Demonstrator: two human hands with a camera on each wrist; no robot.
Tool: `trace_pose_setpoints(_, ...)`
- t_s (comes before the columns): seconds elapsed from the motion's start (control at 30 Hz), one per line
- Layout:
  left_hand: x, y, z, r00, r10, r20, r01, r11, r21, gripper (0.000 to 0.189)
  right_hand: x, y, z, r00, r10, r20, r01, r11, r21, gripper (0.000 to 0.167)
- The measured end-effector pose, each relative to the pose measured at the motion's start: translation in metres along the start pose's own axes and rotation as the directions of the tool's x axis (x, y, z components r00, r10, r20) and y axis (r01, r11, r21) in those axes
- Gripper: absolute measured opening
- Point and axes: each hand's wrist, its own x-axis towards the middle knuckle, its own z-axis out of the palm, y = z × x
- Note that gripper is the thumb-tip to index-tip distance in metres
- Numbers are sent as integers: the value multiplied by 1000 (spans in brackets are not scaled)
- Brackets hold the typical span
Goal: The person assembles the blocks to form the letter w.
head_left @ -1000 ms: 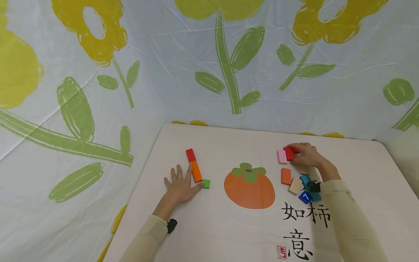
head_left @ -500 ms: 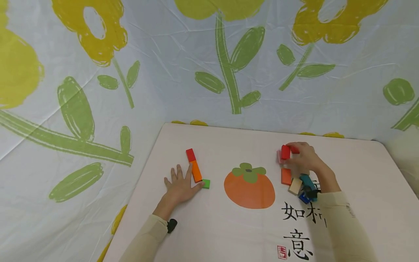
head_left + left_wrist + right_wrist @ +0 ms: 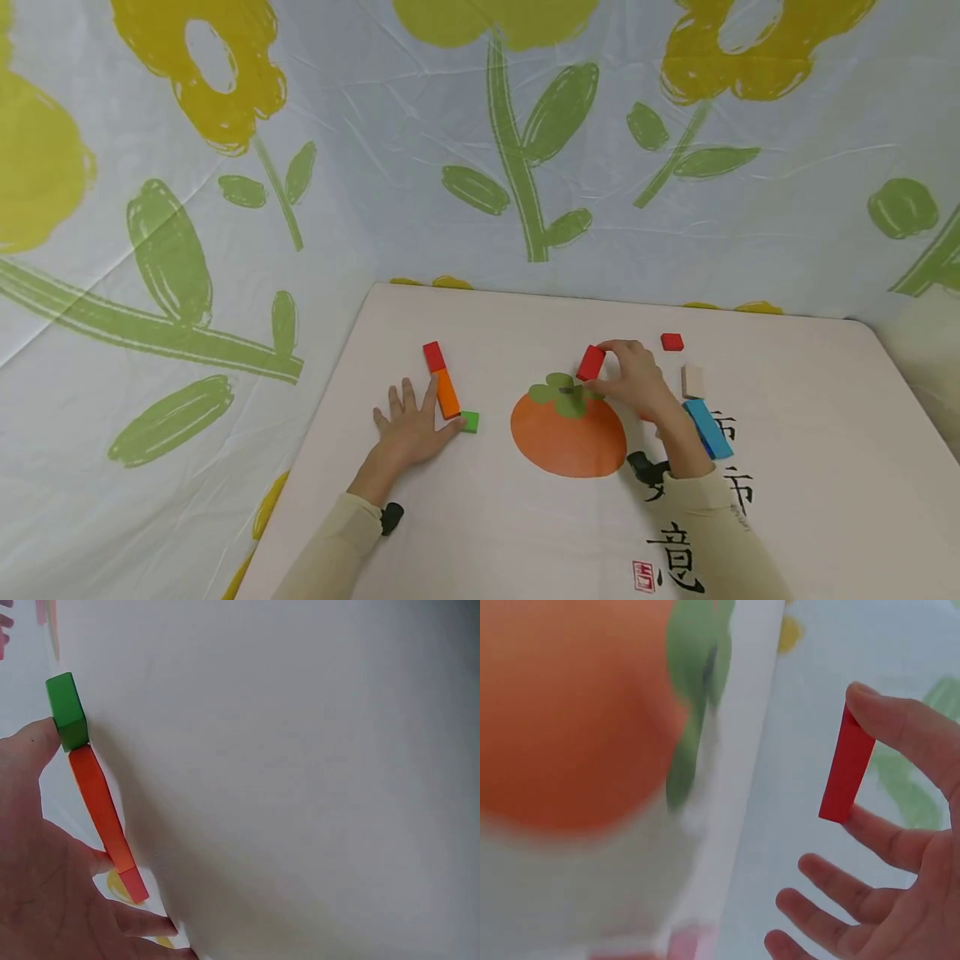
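In the head view my right hand point(image 3: 636, 383) pinches a red block point(image 3: 591, 363) over the leaves of the printed persimmon. The right wrist view shows this block point(image 3: 847, 769) between thumb and index fingertips, the other fingers loose. My left hand point(image 3: 411, 429) rests on the table with fingers spread. Its thumb touches a green block point(image 3: 66, 709), and its index finger lies against an orange block point(image 3: 447, 393). A smaller red block point(image 3: 434, 357) adjoins the far end of the orange one, while the green block meets its near end at an angle.
Right of my right hand lie another red block point(image 3: 672, 342), a beige block point(image 3: 693, 382) and a light blue block point(image 3: 708, 429). My right hand and forearm hide other blocks there. A flowered cloth point(image 3: 420, 167) hangs behind the table.
My right hand has lifted the red block from beside the pink one and carried it left toward the persimmon. The left hand and its row of blocks stay put.
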Motion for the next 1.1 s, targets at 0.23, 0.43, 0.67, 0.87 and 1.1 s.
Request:
trace_pose_setpoints(0.23,0,-1,0,1000,6,-4,-6,1000,-2,97,-1,-26,30,999,-42,8,42,999,24,64)
trace_pose_setpoints(0.43,-1,0,-1,1000,2,8,-2,1000,9,97,1,-42,58,998,-30,58,28,999,33,67)
trace_pose_setpoints(0.67,-2,1,-1,1000,1,5,-1,1000,11,97,6,-67,84,995,-37,98,39,999,-19,66)
trace_pose_setpoints(0.87,0,0,0,1000,-4,12,4,1000,22,98,9,-82,99,993,-69,96,72,997,-33,63)
trace_pose_setpoints(1.1,0,1,0,1000,5,7,-5,1000,16,97,15,-88,112,991,-68,112,78,993,-90,65)
